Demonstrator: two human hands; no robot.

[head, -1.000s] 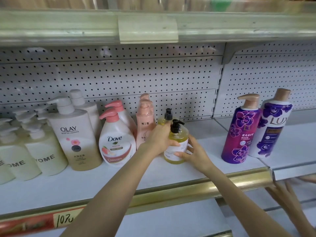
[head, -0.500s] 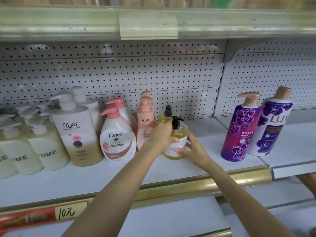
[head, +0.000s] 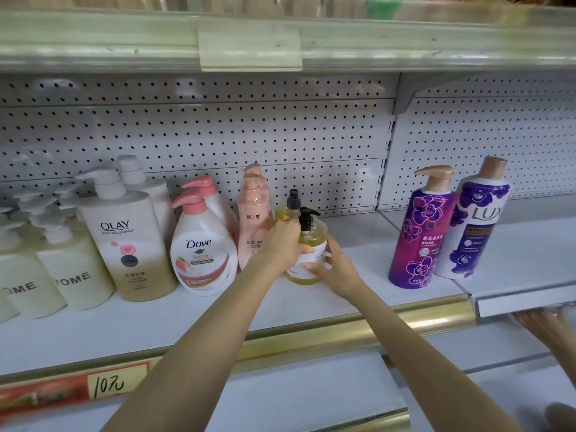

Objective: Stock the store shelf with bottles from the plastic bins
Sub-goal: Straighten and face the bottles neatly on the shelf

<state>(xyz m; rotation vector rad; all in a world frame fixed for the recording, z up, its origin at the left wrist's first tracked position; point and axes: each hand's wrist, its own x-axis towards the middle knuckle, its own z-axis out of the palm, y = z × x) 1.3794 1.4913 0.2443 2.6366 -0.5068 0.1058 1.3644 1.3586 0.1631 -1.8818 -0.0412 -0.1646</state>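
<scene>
- Just left of your grip stands the pink bottle [head: 254, 235]; mind it.
- Your left hand [head: 282, 246] wraps the yellow bottle [head: 313, 238] at its shoulder, and your right hand [head: 336, 271] clasps its lower right side.
- It looks set down upright on the shelf [head: 124, 325], so you are placing; next, ease both hands off.
- The purple bottles [head: 419, 238] stand well right of your grip.

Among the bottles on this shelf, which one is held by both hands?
The front yellow bottle with a black pump, right of the pink bottle. The left hand and right hand grip its sides; its twin stands behind.
</scene>
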